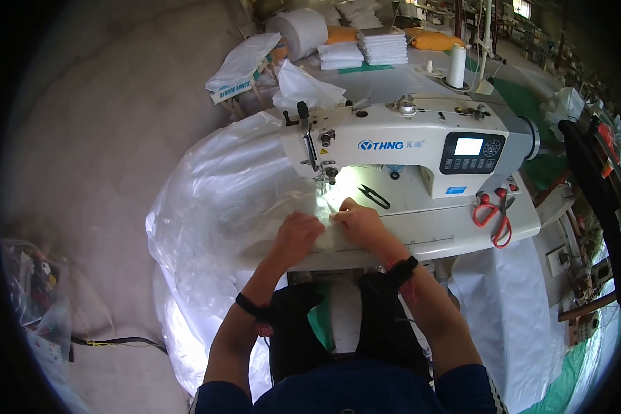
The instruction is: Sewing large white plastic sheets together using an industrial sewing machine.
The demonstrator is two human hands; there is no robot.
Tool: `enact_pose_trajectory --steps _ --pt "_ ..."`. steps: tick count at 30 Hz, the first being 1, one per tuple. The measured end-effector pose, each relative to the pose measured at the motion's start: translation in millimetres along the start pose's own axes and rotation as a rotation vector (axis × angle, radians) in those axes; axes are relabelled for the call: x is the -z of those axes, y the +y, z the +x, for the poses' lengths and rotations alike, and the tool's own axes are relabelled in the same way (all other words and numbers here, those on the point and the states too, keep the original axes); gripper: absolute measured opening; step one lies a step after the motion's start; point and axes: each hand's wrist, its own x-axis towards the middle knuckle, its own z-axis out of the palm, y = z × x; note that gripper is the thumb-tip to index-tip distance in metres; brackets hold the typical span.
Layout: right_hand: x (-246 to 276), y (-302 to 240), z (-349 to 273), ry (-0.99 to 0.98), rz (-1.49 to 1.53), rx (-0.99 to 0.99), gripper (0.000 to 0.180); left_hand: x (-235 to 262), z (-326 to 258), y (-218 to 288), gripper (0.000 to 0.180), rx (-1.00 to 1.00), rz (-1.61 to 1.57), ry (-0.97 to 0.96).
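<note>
A large sheet of clear plastic film (210, 183) spreads over the left of the sewing machine table and hangs down toward the floor. My left hand (299, 234) has its fingers curled together on the film, just in front of the needle area. Close beside it, my right hand (357, 219) pinches the film's edge near the presser foot (324, 181). The white sewing machine (386, 134) has its lamp lit over this spot. Black thread snips (374, 196) lie on the machine bed behind my right hand.
Red-handled scissors (497, 219) rest at the table's right end. A white thread cone (457, 67) stands behind the machine. Stacked white sheets (383, 50) and a big white roll (300, 33) are at the back. White material (507, 303) hangs at the right. A black cable (121, 341) crosses the floor.
</note>
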Motion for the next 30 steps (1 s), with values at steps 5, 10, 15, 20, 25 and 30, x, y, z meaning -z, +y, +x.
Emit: enact_pose_trajectory --steps 5,10,15,20,25,30 --pt "1 2 -4 -0.036 -0.075 0.016 0.016 -16 32 -4 0.009 0.161 0.026 0.242" --pt "3 -8 -8 0.020 0.028 -0.064 0.025 -35 25 -17 0.010 0.079 0.132 0.143" --pt "13 -43 4 0.059 0.145 -0.446 0.048 -37 21 -27 0.014 0.097 0.070 0.156" --pt "2 -58 23 -0.042 0.085 -0.682 0.060 -36 19 -28 0.020 0.109 0.037 0.173" --pt "-20 -38 21 -0.038 -0.021 -0.636 0.034 -29 22 -22 0.021 0.263 -0.193 0.144" --pt "-23 -49 21 -0.068 -0.057 -0.611 0.028 -24 14 -30 0.023 0.172 -0.169 0.226"
